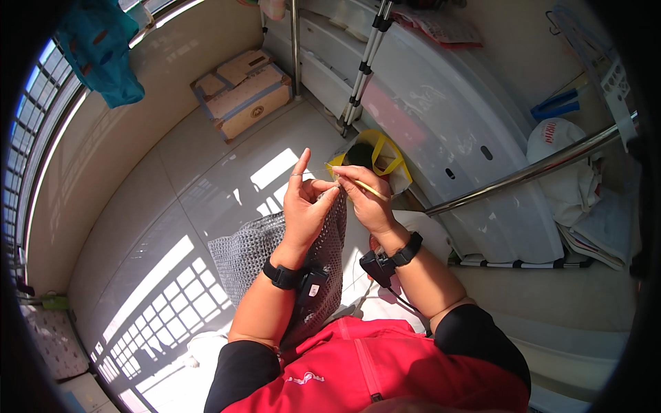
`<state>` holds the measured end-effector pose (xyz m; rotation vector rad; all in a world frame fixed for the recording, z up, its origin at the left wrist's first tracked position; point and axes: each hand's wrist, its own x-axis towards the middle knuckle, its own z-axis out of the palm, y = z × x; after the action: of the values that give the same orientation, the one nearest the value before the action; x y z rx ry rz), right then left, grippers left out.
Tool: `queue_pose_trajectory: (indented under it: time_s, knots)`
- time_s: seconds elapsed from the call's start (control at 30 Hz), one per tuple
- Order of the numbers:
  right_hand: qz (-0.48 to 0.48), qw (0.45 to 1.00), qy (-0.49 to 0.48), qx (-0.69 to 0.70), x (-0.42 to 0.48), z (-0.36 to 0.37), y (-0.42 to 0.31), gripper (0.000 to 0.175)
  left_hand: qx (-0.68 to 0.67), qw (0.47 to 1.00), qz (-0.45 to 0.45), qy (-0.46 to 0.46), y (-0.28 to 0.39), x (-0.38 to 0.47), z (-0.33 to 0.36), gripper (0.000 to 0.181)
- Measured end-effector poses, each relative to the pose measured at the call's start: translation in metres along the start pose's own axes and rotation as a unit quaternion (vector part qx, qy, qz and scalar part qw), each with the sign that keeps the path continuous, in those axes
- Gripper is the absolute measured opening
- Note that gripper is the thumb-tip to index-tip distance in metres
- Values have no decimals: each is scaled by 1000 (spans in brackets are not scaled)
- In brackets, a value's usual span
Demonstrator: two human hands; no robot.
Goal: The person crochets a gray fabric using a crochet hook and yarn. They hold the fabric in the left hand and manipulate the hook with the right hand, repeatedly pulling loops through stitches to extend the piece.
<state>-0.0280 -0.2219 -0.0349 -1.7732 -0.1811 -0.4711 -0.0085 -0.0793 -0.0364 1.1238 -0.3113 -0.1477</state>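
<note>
A grey openwork crocheted piece [258,253] hangs from my left hand [305,204] and drapes over my lap. The thumb and a finger of that hand pinch its upper edge, while the index finger points up with a thin strand of yarn around it. My right hand [367,199] grips a crochet hook with a yellowish handle [371,190]; its thin tip lies just above the work. The strand runs from the raised finger towards the hook. Both hands nearly touch at the edge of the piece.
Beyond my right hand stands a yellow-trimmed bag [397,168] with something dark inside. A cardboard box [253,98] sits on the tiled floor by the wall. Large translucent plastic panels [439,124], a metal rail [521,178] and a folded tripod [364,67] are to the right and ahead.
</note>
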Motion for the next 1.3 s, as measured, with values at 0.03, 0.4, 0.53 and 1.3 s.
queue_pose_trajectory:
  time_s: [0.03, 0.4, 0.53, 1.3]
  knots:
    - [-47, 998, 12, -29, 0, 2, 0, 16, -7, 1000, -7, 1, 0, 1, 0, 79]
    - [172, 881, 49, 439, 3, -5, 4, 19, -130, 984, -119, -20, 4, 5, -11, 73]
    - [186, 896, 32, 402, 3, -11, 2, 21, -130, 984, -121, -27, 3, 5, -12, 73]
    - [88, 978, 2, 186, -3, -14, -9, 21, -71, 988, -139, -5, 2, 7, -17, 66]
